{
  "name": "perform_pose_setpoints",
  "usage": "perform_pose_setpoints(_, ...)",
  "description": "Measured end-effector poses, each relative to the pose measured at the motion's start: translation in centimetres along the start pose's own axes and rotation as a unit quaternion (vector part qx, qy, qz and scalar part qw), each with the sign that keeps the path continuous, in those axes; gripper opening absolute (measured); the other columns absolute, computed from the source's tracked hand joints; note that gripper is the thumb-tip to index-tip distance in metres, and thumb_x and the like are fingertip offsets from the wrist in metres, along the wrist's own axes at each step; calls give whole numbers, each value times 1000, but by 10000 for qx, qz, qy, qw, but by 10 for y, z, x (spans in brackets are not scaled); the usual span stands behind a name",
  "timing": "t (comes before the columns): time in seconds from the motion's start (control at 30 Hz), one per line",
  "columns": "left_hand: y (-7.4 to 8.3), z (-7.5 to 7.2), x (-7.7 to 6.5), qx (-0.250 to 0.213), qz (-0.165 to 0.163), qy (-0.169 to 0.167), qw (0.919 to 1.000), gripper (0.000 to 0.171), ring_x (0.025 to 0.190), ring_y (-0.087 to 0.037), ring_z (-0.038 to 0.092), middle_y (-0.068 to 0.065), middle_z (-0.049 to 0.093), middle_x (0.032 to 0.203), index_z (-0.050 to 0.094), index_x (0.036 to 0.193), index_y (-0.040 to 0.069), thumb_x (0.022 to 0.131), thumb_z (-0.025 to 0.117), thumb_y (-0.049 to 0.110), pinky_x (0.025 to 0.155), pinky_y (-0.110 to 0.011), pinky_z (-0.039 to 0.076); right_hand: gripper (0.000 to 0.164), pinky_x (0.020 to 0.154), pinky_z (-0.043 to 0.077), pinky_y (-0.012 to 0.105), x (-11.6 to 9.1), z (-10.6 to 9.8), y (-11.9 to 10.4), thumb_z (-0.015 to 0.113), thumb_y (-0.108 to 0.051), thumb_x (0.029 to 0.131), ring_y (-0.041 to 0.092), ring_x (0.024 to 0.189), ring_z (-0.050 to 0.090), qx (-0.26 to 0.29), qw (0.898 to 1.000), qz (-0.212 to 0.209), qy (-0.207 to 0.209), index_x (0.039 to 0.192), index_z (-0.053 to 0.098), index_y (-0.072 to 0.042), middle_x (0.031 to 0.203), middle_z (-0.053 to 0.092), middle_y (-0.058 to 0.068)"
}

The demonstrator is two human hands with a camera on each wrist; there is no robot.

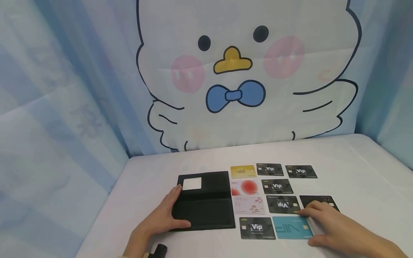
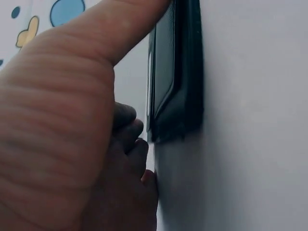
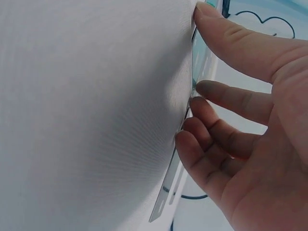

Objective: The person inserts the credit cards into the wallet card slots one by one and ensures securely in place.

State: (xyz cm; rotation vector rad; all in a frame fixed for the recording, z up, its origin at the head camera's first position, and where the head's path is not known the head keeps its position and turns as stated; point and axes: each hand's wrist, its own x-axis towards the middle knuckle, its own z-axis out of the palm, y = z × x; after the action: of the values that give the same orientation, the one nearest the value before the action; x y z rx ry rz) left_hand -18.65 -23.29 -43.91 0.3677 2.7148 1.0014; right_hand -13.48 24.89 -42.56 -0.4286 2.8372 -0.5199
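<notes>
A black wallet [image 1: 206, 211] lies opened flat on the table, with a white patch [image 1: 191, 183] in its upper part. My left hand [image 1: 161, 213] rests along its left side, thumb stretched over the lower left corner and fingertips by the upper left edge. In the left wrist view, the thumb lies across the wallet [image 2: 187, 96]. To the right, my right hand [image 1: 338, 225] pinches the right end of a teal card [image 1: 290, 228] between thumb and index finger, at its two long edges. A black card [image 1: 317, 200] lies partly hidden behind that hand.
Beside the wallet lie a gold card [image 1: 243, 171], a red and white card [image 1: 246, 187] and a pink card [image 1: 248, 205]. Several black Vip cards [image 1: 257, 228] lie among them in rough rows. A curtain with a cartoon bird [image 1: 238, 125] hangs behind the white table [image 1: 364, 172].
</notes>
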Motion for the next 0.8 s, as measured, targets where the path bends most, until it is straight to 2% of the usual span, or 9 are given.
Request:
perform_pose_setpoints(0.1, 1, 0, 5, 66, -53, -29, 10000, 126, 151, -41, 8, -16, 12, 167, 18, 162, 8, 69, 89, 54, 118, -61, 14, 64, 90, 50, 55, 0, 0, 1, 90, -48, 67, 24, 103, 53, -46, 9997, -196, 169, 118, 70, -16, 114, 57, -2)
perform_pose_setpoints(0.33, -2, -2, 10, 194, 110, -94, 9997, 131, 152, -39, 7, -17, 9, 167, 14, 161, 3, 67, 92, 51, 120, -57, 9, 61, 92, 49, 57, 3, -1, 0, 90, -48, 67, 25, 103, 53, 64, 9999, -49, 77, 114, 70, -15, 113, 58, -1)
perform_pose_setpoints(0.47, -1, -2, 10, 153, 135, -105, 9997, 131, 152, -40, 7, -17, 9, 167, 14, 162, 4, 67, 92, 50, 119, -59, 10, 59, 93, 48, 58, 4, -3, 2, 90, -47, 67, 26, 105, 53, 110, 9999, -75, 94, 113, 69, -16, 113, 58, -1)
perform_pose_setpoints(0.8, -1, 1, 13, 179, 146, -48, 9997, 129, 151, -41, 10, -16, 11, 167, 16, 162, 5, 67, 92, 51, 118, -61, 14, 57, 95, 46, 60, 8, -3, 7, 90, -45, 69, 25, 104, 50, 321, 9993, 51, -185, 109, 66, -13, 109, 56, -2)
